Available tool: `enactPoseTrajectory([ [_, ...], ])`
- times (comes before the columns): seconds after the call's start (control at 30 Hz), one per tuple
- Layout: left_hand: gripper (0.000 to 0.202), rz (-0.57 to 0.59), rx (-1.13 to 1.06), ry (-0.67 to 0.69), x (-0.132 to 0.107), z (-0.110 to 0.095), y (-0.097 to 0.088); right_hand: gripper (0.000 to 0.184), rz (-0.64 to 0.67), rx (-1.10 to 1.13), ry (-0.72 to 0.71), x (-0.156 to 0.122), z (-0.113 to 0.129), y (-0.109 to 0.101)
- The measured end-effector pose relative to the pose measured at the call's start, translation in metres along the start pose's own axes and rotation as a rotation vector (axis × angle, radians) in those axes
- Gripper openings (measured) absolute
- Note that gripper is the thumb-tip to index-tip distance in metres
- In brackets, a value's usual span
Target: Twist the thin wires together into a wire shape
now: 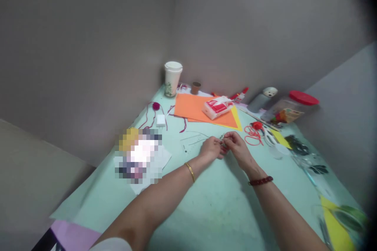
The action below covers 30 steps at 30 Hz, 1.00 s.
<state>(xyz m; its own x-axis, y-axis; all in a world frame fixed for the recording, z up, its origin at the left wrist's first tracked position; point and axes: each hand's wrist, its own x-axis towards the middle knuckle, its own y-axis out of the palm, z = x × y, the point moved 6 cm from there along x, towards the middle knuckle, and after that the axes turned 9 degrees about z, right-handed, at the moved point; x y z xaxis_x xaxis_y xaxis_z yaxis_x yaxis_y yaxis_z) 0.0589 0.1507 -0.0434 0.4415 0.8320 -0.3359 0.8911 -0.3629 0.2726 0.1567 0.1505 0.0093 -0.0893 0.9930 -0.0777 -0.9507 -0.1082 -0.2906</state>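
My left hand [211,148] and my right hand [238,146] meet over the middle of the pale green table [206,204]. Both are closed in a pinch on a small thing between the fingertips, too small to name. Thin wires [194,137] lie on the table just left of the left hand. A gold bangle sits on my left wrist and a dark red bead bracelet on my right wrist.
At the back stand a white paper cup [172,78], a small brown pot [196,87], orange paper [203,110] with a red-and-white tissue pack [218,107], a glue bottle [240,95] and a red-lidded jar [290,109]. Red cord [252,135], scissors [269,135] and yellow paper [335,227] lie to the right.
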Motion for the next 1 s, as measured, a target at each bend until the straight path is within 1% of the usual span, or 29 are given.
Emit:
enactPoseTrajectory([
  [0.17, 0.013, 0.021, -0.003, 0.036, -0.005, -0.007, 0.0, 0.035, 0.084, 0.2, 0.07, -0.003, 0.003, 0.001],
  [0.27, 0.008, 0.025, -0.011, 0.031, -0.008, -0.008, 0.001, 0.034, 0.107, 0.257, 0.071, -0.008, 0.014, 0.002],
  [0.33, 0.007, 0.033, -0.023, 0.026, -0.009, -0.009, 0.001, 0.033, 0.106, 0.23, 0.045, -0.014, 0.025, 0.003],
  [0.4, 0.006, 0.034, -0.038, 0.032, -0.009, -0.01, 0.0, 0.029, 0.12, 0.126, 0.007, -0.024, 0.037, 0.007],
  [0.47, 0.003, 0.028, -0.049, 0.036, -0.01, -0.011, -0.001, 0.021, 0.152, -0.059, -0.056, -0.037, 0.049, 0.018],
  [0.57, 0.006, 0.04, -0.07, -0.003, -0.013, -0.014, -0.003, 0.015, 0.26, -0.409, -0.233, -0.066, 0.064, 0.048],
  [0.63, 0.008, 0.085, -0.114, -0.048, -0.015, -0.015, -0.002, 0.017, 0.386, -0.598, -0.319, -0.087, 0.066, 0.072],
  [0.7, 0.007, 0.137, -0.161, -0.067, -0.017, -0.017, -0.001, 0.019, 0.501, -0.726, -0.318, -0.105, 0.063, 0.091],
  [0.73, 0.008, 0.16, -0.177, -0.069, -0.017, -0.018, -0.001, 0.019, 0.545, -0.767, -0.303, -0.112, 0.062, 0.096],
  [0.8, 0.009, 0.2, -0.2, -0.058, -0.017, -0.019, -0.002, 0.018, 0.603, -0.77, -0.273, -0.119, 0.062, 0.098],
  [0.83, 0.01, 0.22, -0.212, -0.055, -0.016, -0.019, -0.003, 0.018, 0.606, -0.732, -0.256, -0.119, 0.063, 0.095],
  [0.87, 0.011, 0.237, -0.223, -0.055, -0.015, -0.018, -0.003, 0.018, 0.575, -0.677, -0.233, -0.116, 0.063, 0.088],
  [0.9, 0.011, 0.247, -0.233, -0.056, -0.014, -0.017, -0.004, 0.018, 0.498, -0.611, -0.205, -0.109, 0.061, 0.077],
  [0.93, 0.011, 0.253, -0.242, -0.055, -0.013, -0.016, -0.005, 0.019, 0.375, -0.543, -0.174, -0.101, 0.059, 0.063],
  [1.0, 0.012, 0.262, -0.256, -0.047, -0.012, -0.015, -0.005, 0.021, 0.039, -0.414, -0.112, -0.082, 0.049, 0.029],
])
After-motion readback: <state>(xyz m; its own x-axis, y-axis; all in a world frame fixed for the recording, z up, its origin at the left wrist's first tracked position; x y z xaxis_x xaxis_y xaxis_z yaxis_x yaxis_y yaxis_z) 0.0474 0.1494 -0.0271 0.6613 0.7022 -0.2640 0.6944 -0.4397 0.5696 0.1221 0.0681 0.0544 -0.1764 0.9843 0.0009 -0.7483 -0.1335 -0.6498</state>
